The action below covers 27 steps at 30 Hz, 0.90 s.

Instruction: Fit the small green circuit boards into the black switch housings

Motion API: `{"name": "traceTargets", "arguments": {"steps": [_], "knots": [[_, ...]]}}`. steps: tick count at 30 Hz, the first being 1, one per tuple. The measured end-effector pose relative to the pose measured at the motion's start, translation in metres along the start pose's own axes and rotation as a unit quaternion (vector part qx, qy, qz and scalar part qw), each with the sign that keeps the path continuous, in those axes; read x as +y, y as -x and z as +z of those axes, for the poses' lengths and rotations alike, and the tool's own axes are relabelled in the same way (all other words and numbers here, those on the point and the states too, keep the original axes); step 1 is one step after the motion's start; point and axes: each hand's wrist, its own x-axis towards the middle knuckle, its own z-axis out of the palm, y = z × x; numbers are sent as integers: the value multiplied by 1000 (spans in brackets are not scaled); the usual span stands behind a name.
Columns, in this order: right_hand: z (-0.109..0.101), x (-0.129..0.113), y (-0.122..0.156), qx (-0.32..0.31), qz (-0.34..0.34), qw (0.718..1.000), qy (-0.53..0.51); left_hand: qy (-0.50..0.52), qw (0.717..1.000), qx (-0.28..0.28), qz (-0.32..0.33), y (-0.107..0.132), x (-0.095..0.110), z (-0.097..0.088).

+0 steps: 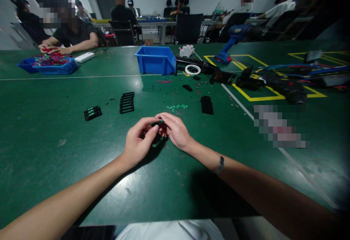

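Observation:
Between my two hands is a small black part with a bit of green on it, mostly covered by fingers. My left hand is closed, pinching it between thumb and fingertips. From the other side, my right hand has its bent fingers closed on the same part, just above the table. Beyond the hands lies a loose group of small green translucent pieces. A row of slim black parts and black parts with green pieces in them lie to the left. More black parts sit side by side at right.
A blue bin stands at the back, near a white ring and a blue power drill. Cables and black tools spread over the right side. Across the green table, a person handles red items by a blue tray.

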Motion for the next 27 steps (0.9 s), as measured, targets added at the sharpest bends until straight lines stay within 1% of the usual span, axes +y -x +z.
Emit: {"name": "traceTargets", "arguments": {"steps": [3,7,11,13,18,27], "knots": [[1,-1,0,0,2,1000,1,-20,1000,13,13,2,0,-1],[0,0,-1,1,9,1000,1,-31,999,16,9,0,0,-5],[-1,0,-1,-3,16,1000,4,-44,997,58,12,-9,-3,-11],[-1,0,-1,-6,17,1000,8,-42,996,74,3,-13,-6,-13],[-1,0,-1,-11,20,1000,13,-10,998,60,-36,-16,-10,-11],[-3,1,-2,-17,22,999,25,-12,998,52,-45,-14,-11,-10]]}}
